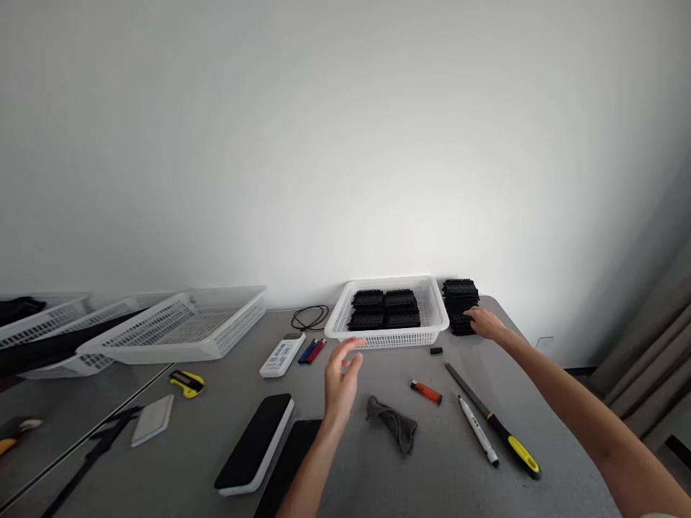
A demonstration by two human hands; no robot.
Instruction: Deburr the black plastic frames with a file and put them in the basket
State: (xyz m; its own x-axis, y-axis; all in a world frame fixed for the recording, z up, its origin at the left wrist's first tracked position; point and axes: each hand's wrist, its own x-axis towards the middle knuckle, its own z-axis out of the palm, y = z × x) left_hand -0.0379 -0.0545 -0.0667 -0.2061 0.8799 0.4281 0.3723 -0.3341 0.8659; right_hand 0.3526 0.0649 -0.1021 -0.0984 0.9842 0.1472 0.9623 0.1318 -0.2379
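At the right edge of the desk [443, 467], a stack of black ribbed pieces [461, 291] is met by the bent fingers of the right hand [489, 324]; whether any piece is gripped cannot be told. At center, the left hand [341, 381] is held up empty, fingers parted, before a white basket [426, 337], where similar black blocks [368, 319] are arranged in rows, seemingly for order. Stack and blocks are separated by the basket's raised side. Nearer, the foreground is cluttered by a black cap [436, 350], orange lighter [426, 391], gray cloth [398, 424], marker [478, 430] and file [515, 450].
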